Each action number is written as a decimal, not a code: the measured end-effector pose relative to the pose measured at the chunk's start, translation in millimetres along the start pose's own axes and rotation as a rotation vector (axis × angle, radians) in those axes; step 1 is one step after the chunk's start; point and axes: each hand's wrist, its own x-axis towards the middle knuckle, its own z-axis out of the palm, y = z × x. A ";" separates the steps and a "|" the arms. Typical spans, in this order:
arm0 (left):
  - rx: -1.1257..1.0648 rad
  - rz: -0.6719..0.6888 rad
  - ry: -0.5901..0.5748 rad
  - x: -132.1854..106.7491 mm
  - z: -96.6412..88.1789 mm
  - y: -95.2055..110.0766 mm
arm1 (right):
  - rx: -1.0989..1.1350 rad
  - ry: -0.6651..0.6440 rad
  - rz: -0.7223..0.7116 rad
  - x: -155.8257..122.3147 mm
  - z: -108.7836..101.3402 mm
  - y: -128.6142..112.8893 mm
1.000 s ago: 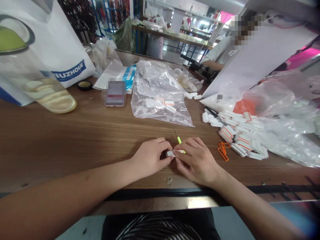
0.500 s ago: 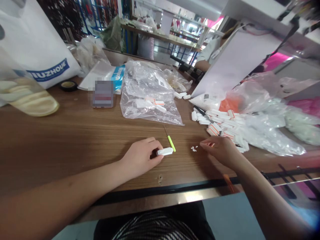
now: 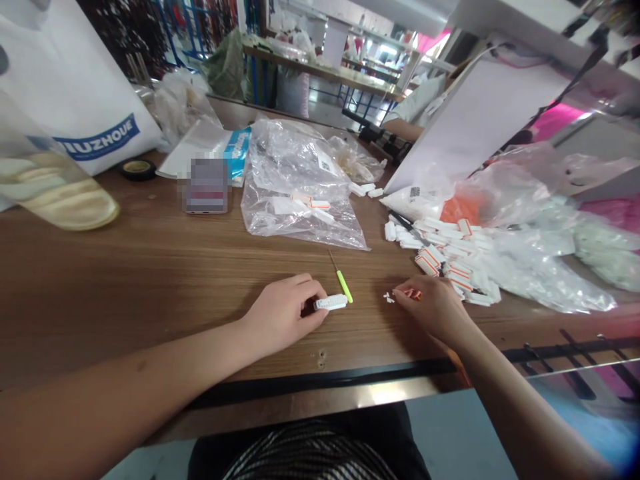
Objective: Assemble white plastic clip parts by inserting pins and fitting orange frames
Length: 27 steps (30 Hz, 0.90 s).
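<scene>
My left hand (image 3: 287,310) is closed around a small white plastic connector (image 3: 331,303), with its row of holes facing up. Just beyond the connector, a thin screwdriver-like pick with a yellow-green handle (image 3: 345,287) lies on the wooden table. My right hand (image 3: 433,303) is low over the table, thumb and fingertips pinched together beside several tiny white pieces (image 3: 389,298). Small orange pieces (image 3: 413,293) show at its fingers; whether they are held or lie beneath cannot be made out. Behind that hand is a pile of white connectors (image 3: 445,247), some with orange edging.
A clear plastic bag (image 3: 295,173) with several connectors lies at the middle back. To its left are a blurred-out device (image 3: 206,188) and a roll of black tape (image 3: 137,169). More plastic bags (image 3: 540,260) crowd the right. A co-worker's arm (image 3: 405,127) shows behind a white panel (image 3: 475,113).
My right hand has shifted a little left, from the edge of the connector pile to the tiny white pieces. My left hand keeps its hold on the connector.
</scene>
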 end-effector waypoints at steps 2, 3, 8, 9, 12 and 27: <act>-0.006 0.001 0.003 0.1 -0.1 0.6 | 0.064 -0.023 0.047 1.3 -1.7 -2.5; -0.007 0.000 0.003 0.2 -0.2 0.9 | 0.113 -0.031 0.071 2.0 -3.5 -5.6; -0.017 -0.020 -0.003 1.1 0.3 1.5 | 0.434 0.022 -0.095 5.9 -11.1 -44.7; -0.022 -0.019 0.000 1.0 0.5 1.3 | 0.483 0.014 -0.179 7.0 -10.6 -55.4; -0.035 -0.008 0.015 0.5 1.2 0.3 | 0.521 -0.042 -0.403 11.3 -5.5 -83.0; -0.028 0.031 0.029 1.0 0.8 0.4 | 0.423 -0.060 -0.517 14.1 9.6 -96.4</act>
